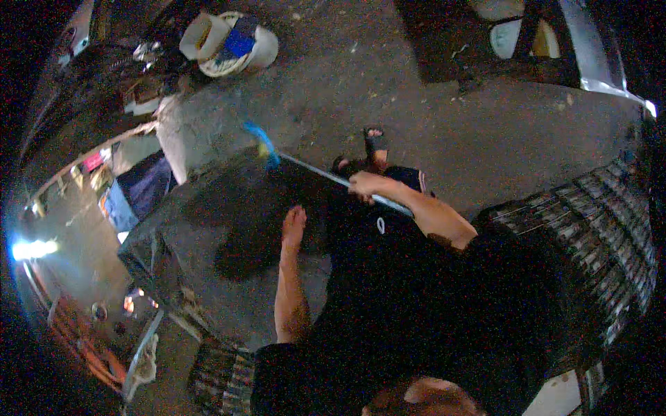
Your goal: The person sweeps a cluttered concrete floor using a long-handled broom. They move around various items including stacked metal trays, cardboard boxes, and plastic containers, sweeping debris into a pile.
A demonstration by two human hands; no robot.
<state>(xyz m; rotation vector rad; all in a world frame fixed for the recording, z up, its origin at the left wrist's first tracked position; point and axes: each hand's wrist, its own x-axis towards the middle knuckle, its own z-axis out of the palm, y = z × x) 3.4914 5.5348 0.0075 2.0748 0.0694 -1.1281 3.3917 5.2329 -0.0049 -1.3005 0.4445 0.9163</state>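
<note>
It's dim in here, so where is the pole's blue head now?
In the head view, the blue head is upper left of centre, below the white bucket in the picture, at the far end of the pole the right hand grips.

My brush head (pixel 267 143) is blue and yellow, its stick (pixel 316 170) grey, my shirt (pixel 430 305) black, the far-left bucket (pixel 264 52) white.

Head view, layout: I log the brush (pixel 316 170) running from its head, ahead-left, back to the right hand (pixel 364 184) around its handle. Left hand (pixel 294 220) lies behind the brush head, apart. A sandal (pixel 376 143) sits just ahead of the right hand. Bucket (pixel 266 52) on the floor (pixel 333 83), ahead-left; lamp (pixel 35 249) far left.
</note>
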